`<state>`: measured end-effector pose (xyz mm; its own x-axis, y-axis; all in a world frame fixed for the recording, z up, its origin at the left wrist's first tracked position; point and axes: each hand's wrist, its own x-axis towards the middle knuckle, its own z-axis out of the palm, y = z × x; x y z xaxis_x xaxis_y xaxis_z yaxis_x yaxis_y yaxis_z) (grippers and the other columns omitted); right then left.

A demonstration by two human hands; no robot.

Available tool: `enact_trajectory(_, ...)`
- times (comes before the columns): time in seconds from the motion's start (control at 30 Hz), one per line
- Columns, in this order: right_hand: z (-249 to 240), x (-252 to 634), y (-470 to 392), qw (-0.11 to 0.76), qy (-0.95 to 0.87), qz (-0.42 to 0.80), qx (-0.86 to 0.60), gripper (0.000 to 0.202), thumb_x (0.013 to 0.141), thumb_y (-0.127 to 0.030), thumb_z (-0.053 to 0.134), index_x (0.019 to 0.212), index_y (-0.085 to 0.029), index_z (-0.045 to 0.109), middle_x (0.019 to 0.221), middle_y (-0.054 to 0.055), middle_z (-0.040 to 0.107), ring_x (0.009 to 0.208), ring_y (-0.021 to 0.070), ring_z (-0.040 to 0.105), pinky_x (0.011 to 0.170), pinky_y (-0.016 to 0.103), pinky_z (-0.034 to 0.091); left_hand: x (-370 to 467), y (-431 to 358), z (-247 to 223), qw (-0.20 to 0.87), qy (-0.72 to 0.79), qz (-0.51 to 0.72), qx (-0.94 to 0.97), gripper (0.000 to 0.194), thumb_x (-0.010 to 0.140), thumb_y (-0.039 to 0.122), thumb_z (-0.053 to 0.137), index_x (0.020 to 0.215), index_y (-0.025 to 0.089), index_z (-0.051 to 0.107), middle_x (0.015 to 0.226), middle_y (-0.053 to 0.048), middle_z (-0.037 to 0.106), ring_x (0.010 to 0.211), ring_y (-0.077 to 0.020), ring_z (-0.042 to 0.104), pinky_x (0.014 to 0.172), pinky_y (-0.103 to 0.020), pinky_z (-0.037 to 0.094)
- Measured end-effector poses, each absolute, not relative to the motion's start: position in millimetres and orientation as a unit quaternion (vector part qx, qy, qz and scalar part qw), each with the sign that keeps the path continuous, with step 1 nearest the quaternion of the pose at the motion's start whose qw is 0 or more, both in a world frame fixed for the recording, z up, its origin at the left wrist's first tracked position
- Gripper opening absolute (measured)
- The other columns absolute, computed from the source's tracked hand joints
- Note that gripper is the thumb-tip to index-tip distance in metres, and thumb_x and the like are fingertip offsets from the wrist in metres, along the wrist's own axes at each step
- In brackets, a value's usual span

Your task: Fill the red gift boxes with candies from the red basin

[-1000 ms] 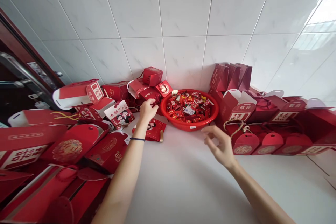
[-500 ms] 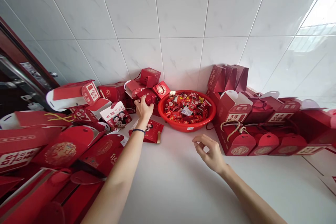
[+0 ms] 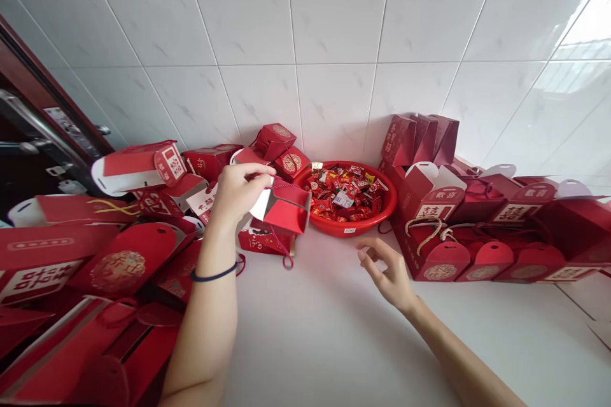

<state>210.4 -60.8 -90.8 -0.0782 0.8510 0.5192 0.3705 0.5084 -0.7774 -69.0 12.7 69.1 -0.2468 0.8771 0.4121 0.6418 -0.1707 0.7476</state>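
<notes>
My left hand [image 3: 242, 194] is closed on a small red gift box [image 3: 289, 206], lifted and tipped so that its dark red side faces me. A thin red cord hangs from the box. Below it lies another red box [image 3: 262, 241] with printed figures, partly covered by the held one. My right hand [image 3: 387, 272] hovers over the white tabletop [image 3: 334, 331], fingers curled loosely and apart, holding nothing. Just beyond it stands a red plastic basin [image 3: 351, 229] full of small wrapped candies [image 3: 344, 194].
Many red gift boxes [image 3: 119, 261] are heaped on the left, and a few smaller ones [image 3: 277, 140] are stacked against the tiled wall [image 3: 334, 6]. Rows of red boxes [image 3: 439, 261] with rope handles stand at the right. A door handle [image 3: 28, 121] shows at the far left.
My left hand has picked a red box out of the pile by the wall and drawn it nearer, turning it. My right hand has barely moved.
</notes>
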Motion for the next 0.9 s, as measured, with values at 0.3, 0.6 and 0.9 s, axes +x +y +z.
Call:
enact_trajectory(0.3, -81, 214, -59, 0.559, -0.652, 0.346, -0.377, 0.041, 0.097, -0.052, 0.056, 0.129, -0.026, 0.058, 0.122, 0.011, 0.069, 0.099, 0.0224, 0.068, 0.088, 0.039, 0.058, -5, -6, 16, 0.351, 0.419, 0.249, 0.799, 0.031, 0.075, 0.020, 0.063, 0.103, 0.017, 0.075, 0.096, -0.006, 0.078, 0.087, -0.0209, 0.071, 0.077, -0.029, 0.055)
enact_trajectory(0.6, -83, 215, -59, 0.509, -0.703, 0.320, -0.380, 0.036, 0.092, -0.037, 0.065, 0.127, -0.029, 0.063, 0.128, 0.008, 0.067, 0.112, 0.0242, 0.065, 0.097, 0.040, 0.055, 2, 1, 5, 0.390, 0.305, 0.178, 0.851, 0.045, 0.081, 0.030, 0.071, 0.124, 0.019, 0.067, 0.120, -0.008, 0.073, 0.109, -0.0229, 0.067, 0.095, -0.033, 0.051)
enact_trajectory(0.9, -81, 217, -60, 0.536, -0.691, 0.334, -0.352, 0.011, 0.090, -0.031, 0.063, 0.099, -0.026, 0.068, 0.127, 0.009, 0.066, 0.119, 0.0275, 0.062, 0.101, 0.045, 0.052, 5, 4, 8, 0.317, 0.327, 0.153, 0.877, 0.026, 0.083, 0.018, 0.057, 0.102, 0.019, 0.074, 0.102, -0.004, 0.076, 0.091, -0.0190, 0.067, 0.080, -0.026, 0.048)
